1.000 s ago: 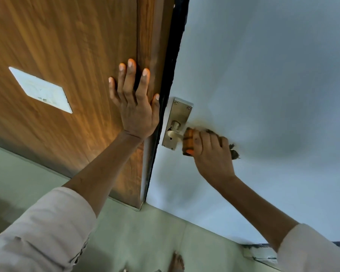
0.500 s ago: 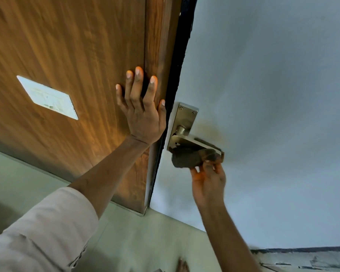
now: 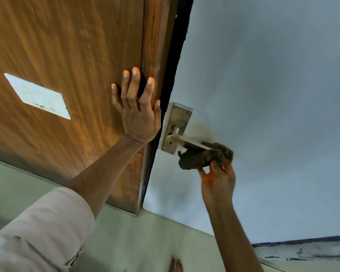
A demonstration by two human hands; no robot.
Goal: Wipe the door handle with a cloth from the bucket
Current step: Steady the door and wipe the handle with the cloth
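Note:
A metal lever door handle (image 3: 186, 142) on a steel backplate (image 3: 180, 119) sits at the edge of a pale grey door (image 3: 263, 95). A dark brown cloth (image 3: 202, 157) is wrapped under and around the lever's outer end. My right hand (image 3: 217, 179) reaches up from below and pinches the cloth with its fingertips. My left hand (image 3: 137, 110) lies flat with fingers spread on the brown wooden surface (image 3: 67, 55) just left of the handle. No bucket is in view.
A white rectangular plate (image 3: 37, 96) is fixed to the wooden surface at left. A black strip (image 3: 175, 65) runs between the wood and the grey door. Pale tiled floor (image 3: 135, 242) lies below, with a bare foot (image 3: 175, 265) at the bottom edge.
My right hand dropped from gripping over the lever to beneath it, then slid the cloth outward toward the lever's tip. My left hand stays pressed flat on the wood.

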